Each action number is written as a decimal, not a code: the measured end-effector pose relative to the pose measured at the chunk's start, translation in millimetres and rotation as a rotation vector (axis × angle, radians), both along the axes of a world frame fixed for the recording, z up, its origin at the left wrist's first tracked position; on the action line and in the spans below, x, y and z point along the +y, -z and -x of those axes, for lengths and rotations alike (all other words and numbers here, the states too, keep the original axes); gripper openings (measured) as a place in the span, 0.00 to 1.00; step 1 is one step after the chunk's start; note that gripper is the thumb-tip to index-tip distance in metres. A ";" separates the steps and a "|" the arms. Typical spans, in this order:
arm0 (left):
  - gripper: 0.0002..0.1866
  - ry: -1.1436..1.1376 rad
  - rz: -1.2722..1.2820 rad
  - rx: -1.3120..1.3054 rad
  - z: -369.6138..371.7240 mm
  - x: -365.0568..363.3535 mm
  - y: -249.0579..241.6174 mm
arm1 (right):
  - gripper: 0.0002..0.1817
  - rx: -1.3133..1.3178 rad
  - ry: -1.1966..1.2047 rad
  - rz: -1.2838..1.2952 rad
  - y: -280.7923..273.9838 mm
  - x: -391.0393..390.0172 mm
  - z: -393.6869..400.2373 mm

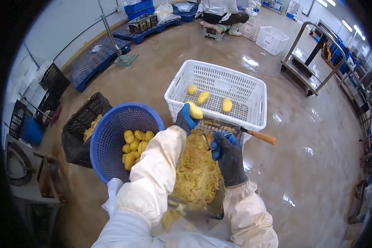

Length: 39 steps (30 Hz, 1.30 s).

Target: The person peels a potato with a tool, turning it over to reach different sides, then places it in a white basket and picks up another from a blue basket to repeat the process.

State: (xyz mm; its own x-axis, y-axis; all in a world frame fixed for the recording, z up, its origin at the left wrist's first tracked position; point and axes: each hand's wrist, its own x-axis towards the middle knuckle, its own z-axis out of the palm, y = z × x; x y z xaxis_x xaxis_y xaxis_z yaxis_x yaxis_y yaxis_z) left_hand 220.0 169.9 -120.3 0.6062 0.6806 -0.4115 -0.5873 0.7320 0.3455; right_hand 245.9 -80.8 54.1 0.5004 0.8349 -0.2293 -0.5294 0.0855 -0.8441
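Potato: a peeled yellow potato (195, 111) is clasped in the worker's gloved left hand (186, 119), held over the near rim of the white crate.
Left hand: fingers curl around the potato from below, the grip closed on it.
Right hand: the dark-gloved right hand (227, 155) sits just below and to the right, fingers clenched around a small tool; whether this is the wooden-handled peeler (258, 135) jutting out to the right, I cannot tell.
Peelings: a heap of yellow peelings (196, 173) fills the tray between the two cream sleeves, right under both hands.
White crate: the white crate (219, 78) stands on the wet floor just beyond the hands, with three peeled potatoes (203, 97) lying on its bottom.
Blue basket: a round blue basket (111, 136) to the left holds a cluster of small potatoes (134, 146).
Black crate: a black crate (82, 128) touches the basket's far side, with yellow scraps inside.
Background: another person (223, 12) sits on the floor at the far end, near more white crates, blue pallets (95, 60) along the wall and a metal trolley (306, 62) at right.
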 end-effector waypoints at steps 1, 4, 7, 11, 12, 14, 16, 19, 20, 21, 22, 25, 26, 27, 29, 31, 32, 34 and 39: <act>0.22 0.004 -0.018 -0.003 -7.7 5.6 -4.1 | 0.09 0.026 -0.004 0.002 -3.9 0.4 2.8; 0.24 0.013 0.030 -0.155 -20.3 24.4 7.5 | 0.09 -0.009 -0.020 0.023 1.9 5.9 4.8; 0.26 -0.026 0.033 0.232 7.8 15.3 -34.3 | 0.09 -0.088 -0.002 0.051 3.3 8.7 9.8; 0.22 0.068 -0.248 0.149 108.5 49.3 -4.2 | 0.08 0.004 0.017 0.054 2.5 10.6 18.3; 0.17 -0.004 -0.407 0.304 143.2 55.3 -2.3 | 0.08 0.041 0.039 0.072 -0.3 11.7 22.3; 0.11 -0.128 -0.724 0.623 213.8 70.7 0.3 | 0.07 0.037 0.001 0.075 2.1 11.0 26.9; 0.12 0.059 -1.047 1.014 288.9 100.3 32.3 | 0.06 -0.684 -0.056 0.175 14.1 9.5 30.6; 0.16 0.461 -1.664 1.398 364.8 102.0 82.8 | 0.07 -1.703 -0.051 0.172 28.7 15.7 31.4; 0.19 0.628 -1.980 1.376 375.6 93.1 100.1 | 0.07 -1.710 -0.062 0.175 31.8 17.7 35.3; 0.22 0.572 -1.722 1.515 377.7 82.8 127.2 | 0.06 -1.073 -0.116 0.241 34.6 20.3 39.3; 0.25 0.515 -1.459 1.625 374.8 72.5 148.7 | 0.06 -0.435 -0.149 0.287 37.0 22.9 42.4; 0.34 0.812 -1.258 1.737 339.1 52.0 102.8 | 0.06 -1.015 -0.203 0.238 52.6 24.9 44.3; 0.36 0.846 -1.288 1.848 325.9 52.6 107.6 | 0.06 -1.302 -0.230 0.209 59.1 25.8 42.6; 0.40 0.808 -1.407 1.788 323.8 62.5 139.2 | 0.06 -1.395 -0.254 0.066 69.2 27.8 39.2; 0.36 0.697 -1.471 1.718 312.3 76.0 196.5 | 0.06 -1.050 -0.242 0.294 45.4 34.2 58.7; 0.24 0.903 -1.333 1.852 284.1 79.8 200.8 | 0.07 -0.086 -0.169 0.459 30.0 41.6 64.4; 0.21 0.817 -1.279 1.949 269.7 62.1 160.0 | 0.07 -0.105 -0.136 0.451 30.3 42.5 61.6; 0.21 0.694 -1.287 2.036 269.4 59.2 208.0 | 0.07 -0.114 -0.231 0.426 36.2 38.8 57.8; 0.17 0.611 -1.211 1.488 291.2 61.5 148.6 | 0.08 -0.051 -0.224 0.373 24.8 38.3 57.0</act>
